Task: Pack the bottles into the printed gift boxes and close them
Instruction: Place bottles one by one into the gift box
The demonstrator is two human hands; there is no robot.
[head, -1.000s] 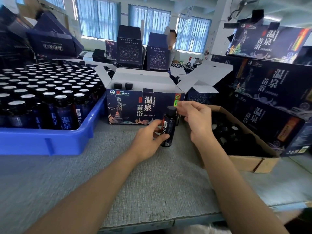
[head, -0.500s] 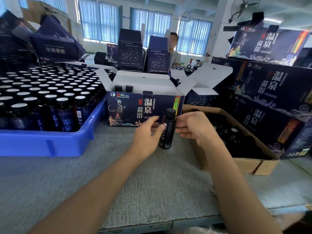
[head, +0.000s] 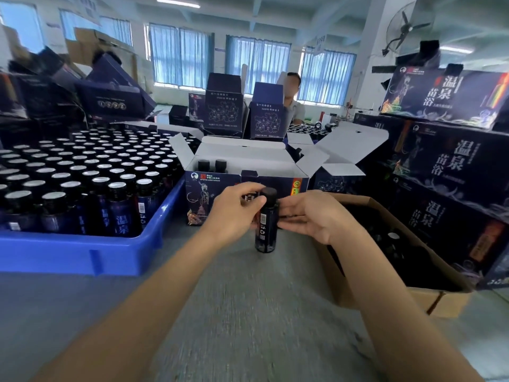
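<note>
Grey table runs under both forearms. At left, a blue crate is packed with upright dark bottles with silver tops. In the middle stands a printed gift box, flaps open, with two black-capped bottles at its back left. At right, a brown carton holds dark items, too dim to name, and more printed boxes are stacked behind it. One bottle is upright just in front of the gift box. The left hand grips it, fingers curled round its upper part. The right hand touches its right side with nearly straight fingers; whether they grip, I cannot tell.
</note>
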